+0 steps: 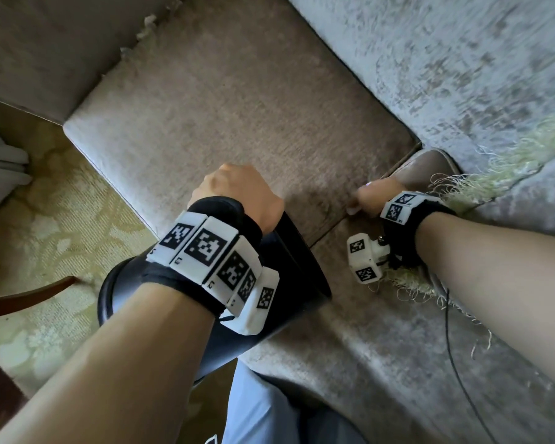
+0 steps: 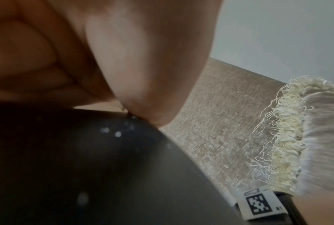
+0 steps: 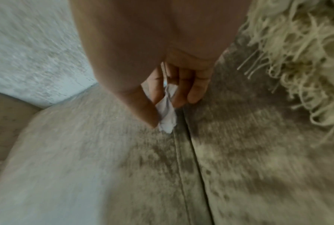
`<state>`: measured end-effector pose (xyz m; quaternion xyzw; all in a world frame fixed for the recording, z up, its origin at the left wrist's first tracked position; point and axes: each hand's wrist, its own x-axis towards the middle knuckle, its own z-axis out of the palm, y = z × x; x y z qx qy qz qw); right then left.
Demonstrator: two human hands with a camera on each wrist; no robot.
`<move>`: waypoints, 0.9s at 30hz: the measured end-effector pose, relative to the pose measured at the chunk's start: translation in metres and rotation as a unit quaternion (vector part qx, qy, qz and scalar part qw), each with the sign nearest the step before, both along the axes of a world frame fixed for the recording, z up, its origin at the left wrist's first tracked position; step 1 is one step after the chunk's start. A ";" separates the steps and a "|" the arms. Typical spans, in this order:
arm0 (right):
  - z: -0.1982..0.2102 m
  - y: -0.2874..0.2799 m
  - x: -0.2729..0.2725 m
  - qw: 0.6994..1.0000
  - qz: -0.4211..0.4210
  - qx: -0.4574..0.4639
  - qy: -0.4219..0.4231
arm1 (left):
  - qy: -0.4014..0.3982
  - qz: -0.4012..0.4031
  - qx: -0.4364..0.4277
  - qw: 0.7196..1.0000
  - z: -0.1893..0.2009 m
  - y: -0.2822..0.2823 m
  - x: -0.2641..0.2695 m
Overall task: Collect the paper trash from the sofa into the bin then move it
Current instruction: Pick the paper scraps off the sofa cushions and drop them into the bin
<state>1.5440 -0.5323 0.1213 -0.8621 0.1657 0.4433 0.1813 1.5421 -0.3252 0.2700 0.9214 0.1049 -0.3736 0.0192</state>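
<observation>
My left hand (image 1: 237, 200) grips the rim of a black bin (image 1: 289, 251), which is tilted against the front of the beige sofa seat (image 1: 237, 116). The left wrist view shows the bin's dark wall (image 2: 104, 167) under my palm. My right hand (image 1: 372, 197) reaches down at the seam between two seat cushions. In the right wrist view its fingers (image 3: 183, 85) and thumb pinch a small crumpled white piece of paper (image 3: 167, 115) just above the seam (image 3: 185, 152). The bin's inside is hidden.
A grey cushion with pale fringe (image 1: 500, 174) lies to the right of my right hand. The sofa arm (image 1: 45, 43) rises at the left. Patterned carpet (image 1: 55, 235) and a dark wooden chair leg (image 1: 29, 296) lie at lower left. A thin black cable (image 1: 455, 363) trails under my right forearm.
</observation>
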 end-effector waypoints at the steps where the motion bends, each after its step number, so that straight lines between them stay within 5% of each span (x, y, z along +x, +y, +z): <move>1: 0.007 0.004 -0.002 1.000 -0.018 0.021 -0.001 | 0.001 -0.001 0.000 1.000 0.000 0.001 -0.001; 4: 0.027 0.019 -0.008 0.990 -0.069 0.124 0.020 | -0.007 -0.002 0.000 1.000 0.002 0.004 -0.003; 8: 0.050 0.034 -0.018 0.924 -0.265 0.270 0.060 | -0.011 0.002 0.002 1.000 0.003 0.004 -0.006; 14: 0.095 0.086 -0.052 0.874 -0.116 0.376 0.285 | -0.040 -0.001 0.000 0.999 0.010 0.012 -0.024; 19: 0.113 0.100 -0.063 0.861 -0.136 0.402 0.280 | -0.067 0.040 -0.025 0.997 0.025 0.043 -0.050; 27: 0.148 0.146 -0.095 0.892 -0.111 0.354 0.257 | -0.077 0.100 -0.039 0.991 0.061 0.110 -0.102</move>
